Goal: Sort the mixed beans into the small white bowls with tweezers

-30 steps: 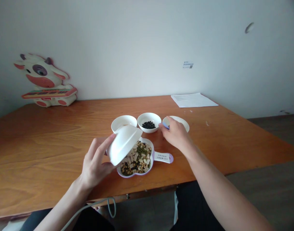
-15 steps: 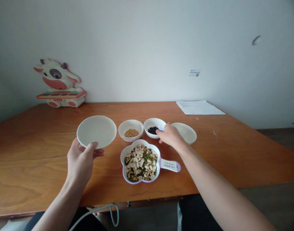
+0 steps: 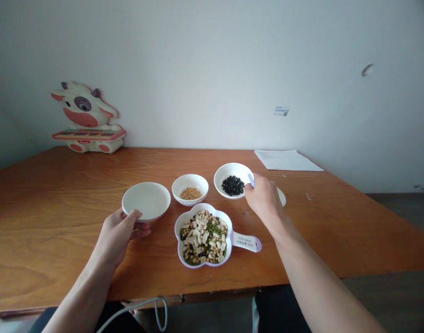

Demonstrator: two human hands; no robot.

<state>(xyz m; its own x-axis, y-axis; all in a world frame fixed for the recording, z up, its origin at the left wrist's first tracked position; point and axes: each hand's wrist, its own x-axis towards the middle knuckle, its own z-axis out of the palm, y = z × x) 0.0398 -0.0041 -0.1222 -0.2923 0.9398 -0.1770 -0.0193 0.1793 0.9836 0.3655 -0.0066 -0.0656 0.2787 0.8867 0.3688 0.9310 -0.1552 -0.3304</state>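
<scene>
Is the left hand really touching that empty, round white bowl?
Touching. The head view shows it: the left hand laps its thumb over the near rim of the empty, round white bowl.

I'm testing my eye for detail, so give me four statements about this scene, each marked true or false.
1. The left hand holds a white bowl. True.
2. Pale peanut-like pieces lie in the flower-shaped dish. True.
3. The right hand grips the dish's handle. False: the right hand is at the rim of the bowl of black beans.
4. The cow toy stands right of the papers. False: the cow toy is left of the papers.
</scene>
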